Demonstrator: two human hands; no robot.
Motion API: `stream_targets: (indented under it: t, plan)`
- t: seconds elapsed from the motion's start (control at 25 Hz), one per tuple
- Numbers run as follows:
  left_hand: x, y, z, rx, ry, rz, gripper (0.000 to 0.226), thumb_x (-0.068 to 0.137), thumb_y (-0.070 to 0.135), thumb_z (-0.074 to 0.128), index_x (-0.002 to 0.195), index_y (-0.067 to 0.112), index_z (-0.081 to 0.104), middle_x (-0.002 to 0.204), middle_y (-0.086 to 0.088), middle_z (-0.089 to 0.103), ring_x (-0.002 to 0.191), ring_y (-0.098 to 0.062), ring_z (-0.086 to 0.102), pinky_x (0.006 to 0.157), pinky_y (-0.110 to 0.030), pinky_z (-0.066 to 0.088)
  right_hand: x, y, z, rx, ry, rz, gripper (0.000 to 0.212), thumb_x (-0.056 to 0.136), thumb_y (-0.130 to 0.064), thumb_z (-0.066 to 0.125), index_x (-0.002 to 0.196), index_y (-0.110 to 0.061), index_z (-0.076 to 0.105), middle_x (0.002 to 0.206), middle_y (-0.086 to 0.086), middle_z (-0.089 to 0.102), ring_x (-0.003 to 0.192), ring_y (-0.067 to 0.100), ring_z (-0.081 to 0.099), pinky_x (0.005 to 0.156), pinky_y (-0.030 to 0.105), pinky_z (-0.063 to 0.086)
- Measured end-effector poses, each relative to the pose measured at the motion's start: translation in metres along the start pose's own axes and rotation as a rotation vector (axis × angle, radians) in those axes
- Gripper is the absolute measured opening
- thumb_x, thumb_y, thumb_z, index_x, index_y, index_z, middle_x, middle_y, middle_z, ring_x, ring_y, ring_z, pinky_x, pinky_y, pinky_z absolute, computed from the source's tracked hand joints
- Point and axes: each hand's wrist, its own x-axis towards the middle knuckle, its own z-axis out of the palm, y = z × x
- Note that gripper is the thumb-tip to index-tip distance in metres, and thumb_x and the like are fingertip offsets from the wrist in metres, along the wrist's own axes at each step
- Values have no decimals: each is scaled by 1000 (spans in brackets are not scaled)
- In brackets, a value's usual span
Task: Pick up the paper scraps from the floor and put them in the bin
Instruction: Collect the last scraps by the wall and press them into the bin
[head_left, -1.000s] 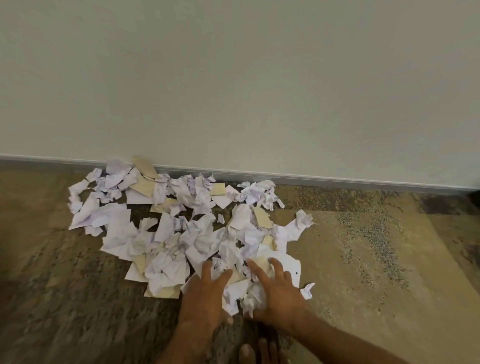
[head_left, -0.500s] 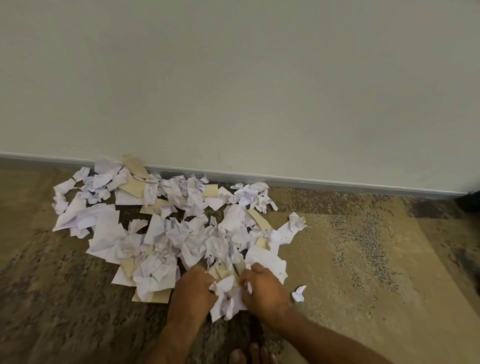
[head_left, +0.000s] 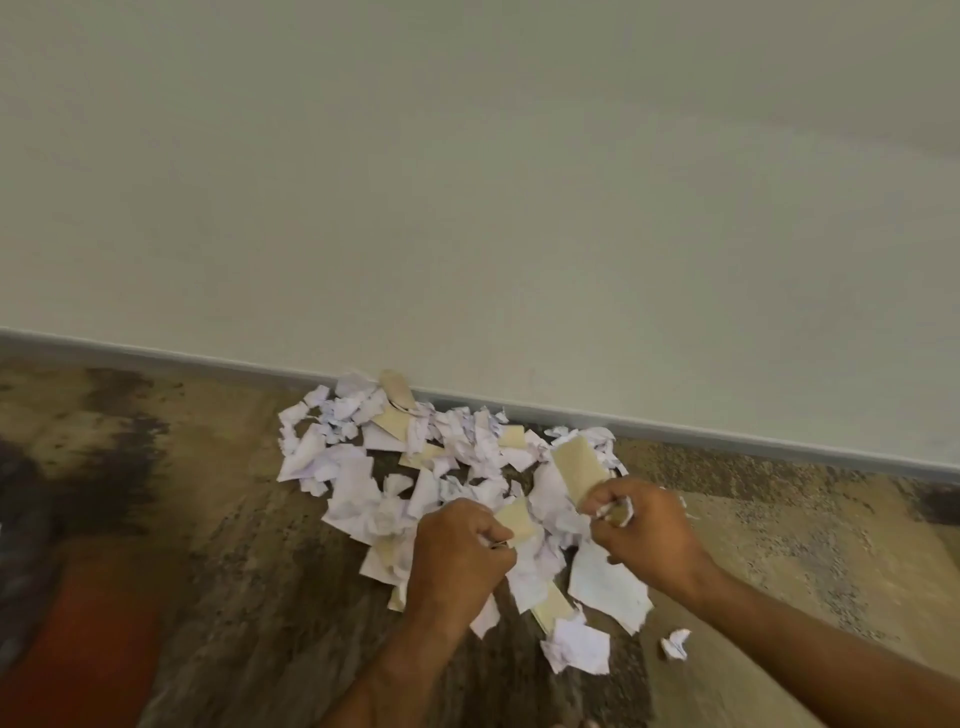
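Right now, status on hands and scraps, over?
Left hand and right hand each grip a bunch of paper scraps. Most of the pile lies on the floor by the wall. No bin in view.

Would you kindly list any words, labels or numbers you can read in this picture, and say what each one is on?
No text can be read.
Some white paper scraps near the wall bear faint bluish marks, too blurred to read.
The scraps gripped by the left hand and right hand show no legible print.
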Motion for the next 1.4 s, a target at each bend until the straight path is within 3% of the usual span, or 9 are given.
stream_targets:
  t: [0.24, 0.44, 0.76, 0.88, 0.96, 1.04, 1.12, 1.28, 1.4]
  plan:
    - [-25, 59, -150, -158, 367, 149, 17, 64, 8, 87, 78, 15, 80, 84, 17, 65, 79, 11, 61, 77, -4, 48, 3, -180, -34, 104, -66, -310, 28, 70, -2, 79, 75, -30, 73, 84, -20, 68, 69, 11, 68, 59, 41, 60]
    - [-72, 50, -292, -112, 632, 184, 21, 62, -1, 87, 74, 14, 80, 87, 2, 72, 79, -5, 67, 74, -18, 54, -16, -326, -11, 112, -245, -622, 19, 69, -12, 81, 76, -28, 72, 84, -15, 69, 79, 5, 66, 68, 30, 57]
    - [-154, -50, -429, 215, 744, -317, 22, 69, 1, 83, 70, 22, 75, 86, 0, 72, 78, -15, 66, 74, -26, 52, -57, -465, 125, -299, -594, -996, 38, 67, -32, 85, 100, -26, 67, 108, -2, 60, 101, 17, 58, 77, 28, 46]
    - [-158, -79, -432, 426, 596, -471, 27, 80, 10, 71, 104, 23, 73, 113, -2, 68, 94, -17, 63, 82, -29, 51, -69, -468, 169, -553, -680, -1037, 75, 68, -41, 85, 133, -34, 50, 133, 3, 47, 121, 26, 45, 95, 43, 45]
    - [-160, -91, -426, 535, 393, -567, 63, 84, 22, 66, 143, 29, 44, 143, -4, 46, 119, -21, 54, 96, -35, 48, -65, -457, 180, -579, -749, -983, 100, 67, -41, 86, 148, -42, 27, 157, 6, 23, 142, 34, 22, 110, 54, 33]
    - [-159, -91, -420, 595, 206, -687, 90, 84, 27, 65, 154, 37, 8, 158, -6, 19, 128, -27, 48, 99, -41, 48, -55, -441, 171, -517, -755, -966, 108, 70, -41, 84, 151, -44, 13, 163, 3, 3, 149, 29, 4, 117, 53, 22]
    - [-152, -79, -414, 737, 174, -697, 91, 85, 31, 62, 154, 36, 3, 158, -4, 19, 129, -29, 47, 96, -45, 49, -42, -422, 141, -446, -682, -1003, 100, 74, -50, 78, 152, -41, 16, 163, 2, 7, 149, 25, 8, 119, 45, 19]
    - [-113, -25, -380, 725, 300, -341, 72, 85, 48, 62, 147, 37, 29, 144, 6, 46, 124, -22, 52, 97, -46, 49, -4, -352, 33, -397, -530, -935, 74, 78, -48, 75, 142, -26, 44, 150, 4, 38, 137, 19, 34, 110, 28, 26]
    - [-66, 17, -318, 573, 206, -32, 67, 84, 49, 66, 144, 38, 38, 141, 10, 51, 124, -17, 53, 103, -38, 45, 26, -265, -46, -451, -384, -719, 64, 76, -42, 80, 131, -20, 56, 132, 3, 55, 116, 17, 53, 94, 23, 39]
